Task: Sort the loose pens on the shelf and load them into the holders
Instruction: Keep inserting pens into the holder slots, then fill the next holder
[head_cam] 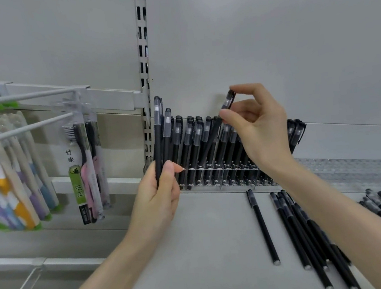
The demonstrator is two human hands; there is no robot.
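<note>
Above the crowded clear plastic holder [222, 168], right hand [258, 127] pinches a black capped pen [229, 99]; left hand [159, 194] grips two pens [158, 126] beside hanging toothbrush packs [86, 169].

matt black plastic pens [265, 228]

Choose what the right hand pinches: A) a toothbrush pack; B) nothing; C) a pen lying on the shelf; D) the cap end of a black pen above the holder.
D: the right hand pinches the cap end of a black pen with thumb and finger, above the row in the holder.
</note>
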